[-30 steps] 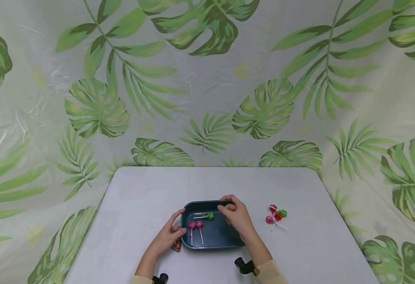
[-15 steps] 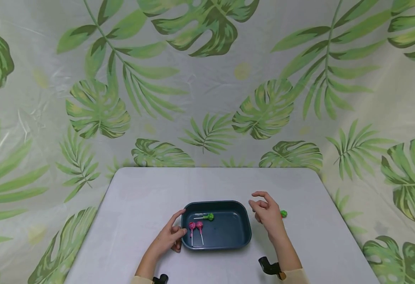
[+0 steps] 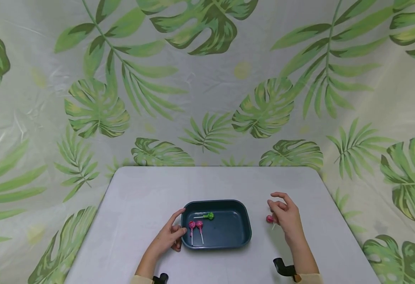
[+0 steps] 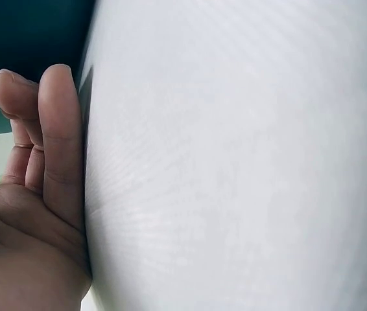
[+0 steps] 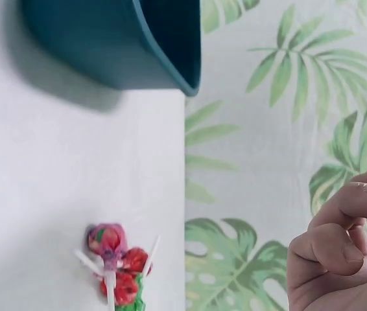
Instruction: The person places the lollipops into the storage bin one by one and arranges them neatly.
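A dark blue rectangular tray (image 3: 226, 230) sits on the table. Inside, on its left side, lie a green lollipop (image 3: 210, 216) and two pink lollipops (image 3: 199, 224). My left hand (image 3: 166, 236) holds the tray's left side, with index finger and thumb at the rim. Right of the tray, my right hand (image 3: 288, 217) hovers over a small pile of lollipops and holds nothing; its fingers are loosely bent. It hides most of the pile in the head view, leaving one pink lollipop (image 3: 269, 219) visible. In the right wrist view, red lollipops (image 5: 124, 288) and some green wrapper (image 5: 135, 304) show too.
A white-covered table (image 3: 150, 185) carries everything. Behind it hangs a pale curtain (image 3: 207, 90) printed with green leaves. Each wrist wears a black camera mount, the right one (image 3: 283, 268) close above the table.
My right hand has left the tray's far right corner and moved right, to above the lollipop pile. My left hand and the tray have stayed in place.
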Action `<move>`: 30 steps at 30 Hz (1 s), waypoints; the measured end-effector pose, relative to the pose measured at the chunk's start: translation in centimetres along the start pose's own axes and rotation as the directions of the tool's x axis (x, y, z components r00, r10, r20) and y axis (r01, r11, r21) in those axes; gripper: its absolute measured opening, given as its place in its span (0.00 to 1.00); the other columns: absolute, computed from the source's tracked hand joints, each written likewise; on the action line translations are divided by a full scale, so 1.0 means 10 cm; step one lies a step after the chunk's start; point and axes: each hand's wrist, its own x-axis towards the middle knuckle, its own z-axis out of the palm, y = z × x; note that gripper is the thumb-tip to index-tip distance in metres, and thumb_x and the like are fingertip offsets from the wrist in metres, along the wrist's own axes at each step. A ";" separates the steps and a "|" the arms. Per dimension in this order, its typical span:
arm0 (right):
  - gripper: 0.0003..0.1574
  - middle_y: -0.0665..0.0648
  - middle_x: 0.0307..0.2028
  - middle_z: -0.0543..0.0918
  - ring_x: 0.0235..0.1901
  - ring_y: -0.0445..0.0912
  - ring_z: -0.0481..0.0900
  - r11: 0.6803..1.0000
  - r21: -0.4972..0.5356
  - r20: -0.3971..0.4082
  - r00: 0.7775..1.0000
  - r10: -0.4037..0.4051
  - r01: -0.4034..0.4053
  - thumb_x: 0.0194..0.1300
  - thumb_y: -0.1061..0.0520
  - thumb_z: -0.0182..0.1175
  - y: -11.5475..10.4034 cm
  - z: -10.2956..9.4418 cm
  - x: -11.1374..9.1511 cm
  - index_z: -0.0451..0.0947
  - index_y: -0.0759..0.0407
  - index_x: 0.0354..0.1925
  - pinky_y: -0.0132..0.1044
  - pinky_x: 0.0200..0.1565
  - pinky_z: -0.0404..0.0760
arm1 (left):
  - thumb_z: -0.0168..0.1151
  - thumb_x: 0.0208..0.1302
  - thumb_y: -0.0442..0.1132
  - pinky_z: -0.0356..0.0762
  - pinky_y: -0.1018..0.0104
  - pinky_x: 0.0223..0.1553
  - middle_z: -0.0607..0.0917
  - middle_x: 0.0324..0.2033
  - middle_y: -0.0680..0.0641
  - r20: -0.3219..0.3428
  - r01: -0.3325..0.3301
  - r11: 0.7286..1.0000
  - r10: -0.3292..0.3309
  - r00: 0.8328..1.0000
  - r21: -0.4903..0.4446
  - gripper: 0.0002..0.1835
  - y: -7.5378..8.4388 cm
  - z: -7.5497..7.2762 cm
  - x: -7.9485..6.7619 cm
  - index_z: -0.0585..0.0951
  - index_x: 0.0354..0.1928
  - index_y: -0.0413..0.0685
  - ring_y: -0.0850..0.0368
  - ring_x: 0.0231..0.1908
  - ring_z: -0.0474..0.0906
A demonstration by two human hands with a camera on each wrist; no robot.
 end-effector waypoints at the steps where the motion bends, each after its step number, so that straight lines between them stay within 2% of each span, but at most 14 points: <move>1: 0.19 0.45 0.24 0.80 0.20 0.40 0.70 1.000 0.004 -0.005 1.000 0.004 -0.004 0.76 0.50 0.66 0.01 -0.02 0.01 0.74 0.46 0.60 0.30 0.25 0.75 | 0.65 0.77 0.44 0.86 0.60 0.23 0.80 0.26 0.49 0.000 0.001 1.000 -0.001 1.000 0.000 0.41 0.00 0.00 0.00 0.56 0.83 0.73 0.56 0.20 0.78; 15: 0.20 0.42 0.24 0.79 0.19 0.38 0.68 0.999 -0.038 -0.023 1.000 0.002 -0.003 0.77 0.48 0.65 0.15 -0.19 0.01 0.74 0.46 0.62 0.29 0.24 0.73 | 0.63 0.77 0.42 0.85 0.61 0.23 0.79 0.26 0.49 -0.002 -0.009 1.000 0.009 1.000 0.017 0.40 0.02 0.01 -0.01 0.55 0.83 0.71 0.56 0.20 0.78; 22: 0.19 0.44 0.23 0.76 0.19 0.38 0.68 0.998 -0.052 -0.036 0.999 0.019 -0.020 0.78 0.48 0.63 0.21 -0.27 0.03 0.74 0.46 0.62 0.30 0.24 0.71 | 0.64 0.77 0.44 0.86 0.61 0.23 0.80 0.26 0.50 -0.008 0.008 1.000 -0.008 1.000 0.013 0.40 0.01 0.01 -0.01 0.55 0.83 0.72 0.57 0.20 0.78; 30: 0.18 0.41 0.23 0.75 0.20 0.38 0.67 0.996 -0.092 -0.034 0.999 0.008 -0.011 0.78 0.49 0.63 0.32 -0.33 0.04 0.74 0.49 0.60 0.30 0.24 0.70 | 0.63 0.77 0.42 0.86 0.61 0.24 0.79 0.26 0.48 0.006 -0.022 1.000 0.022 1.000 0.022 0.41 0.01 0.01 -0.01 0.55 0.83 0.71 0.55 0.21 0.79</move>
